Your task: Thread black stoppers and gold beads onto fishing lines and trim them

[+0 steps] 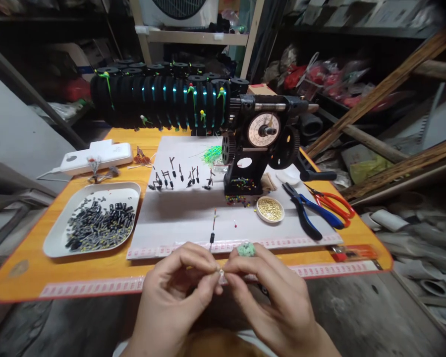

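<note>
On the table (26,248), some pieces (173,173) look done, parts (100,228) seem left, and your left hand (178,292) and right hand (278,292) pinch something (221,272) (too tiny to name).

Cluttered workshop, winding machine (262,131), pliers (304,210), packed shelves (342,32)

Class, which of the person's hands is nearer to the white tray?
Left. The left hand is just to the right of the white tray and nearer the person; the right hand is farther off that way.
</note>
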A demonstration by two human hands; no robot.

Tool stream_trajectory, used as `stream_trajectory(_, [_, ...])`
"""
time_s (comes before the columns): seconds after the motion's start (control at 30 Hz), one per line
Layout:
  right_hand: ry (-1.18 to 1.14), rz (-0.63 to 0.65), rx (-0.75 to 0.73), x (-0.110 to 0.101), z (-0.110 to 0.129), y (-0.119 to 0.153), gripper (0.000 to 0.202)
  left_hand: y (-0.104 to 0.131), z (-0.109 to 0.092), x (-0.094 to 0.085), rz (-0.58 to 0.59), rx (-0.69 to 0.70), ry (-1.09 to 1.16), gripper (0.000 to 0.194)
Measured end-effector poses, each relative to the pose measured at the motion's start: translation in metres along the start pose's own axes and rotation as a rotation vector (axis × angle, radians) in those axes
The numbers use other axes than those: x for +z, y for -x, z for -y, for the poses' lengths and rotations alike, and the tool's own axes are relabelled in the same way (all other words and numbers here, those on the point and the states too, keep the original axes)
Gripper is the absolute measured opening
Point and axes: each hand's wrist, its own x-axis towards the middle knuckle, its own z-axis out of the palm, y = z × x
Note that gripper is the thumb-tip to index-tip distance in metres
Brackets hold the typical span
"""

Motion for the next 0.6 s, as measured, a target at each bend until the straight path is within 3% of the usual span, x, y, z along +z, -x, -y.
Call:
stream_trajectory(0.1, [-0.038, 0.04, 0.043, 0.0, -0.003, -0.002, 0.017, -0.003, 0.001, -0.003, -0.007, 0.097, -0.142, 0.017])
stream_trajectory(0.23, [0.022, 0.057, 0.071, 0.001, -0.007, -0.005, 0.01, -0.008, 0.0, -0.013, 0.048, 0.318, -0.507, 0.025])
stream_trajectory(0.4, [0.208, 0.009, 0.013, 0.005, -0.016, -0.01, 0.012, -0.013, -0.003, -0.031, 0.209, 0.587, -0.985, 0.032])
stream_trajectory(0.5, [0.264, 0.012, 0.01, 0.007, -0.022, -0.012, 0.013, -0.021, -0.005, -0.03, 0.192, 0.631, -1.129, 0.025])
stream_trajectory(0.6, [0.312, 0.031, 0.016, 0.009, -0.026, -0.012, 0.014, -0.029, -0.007, -0.019, 0.115, 0.544, -1.15, 0.018])
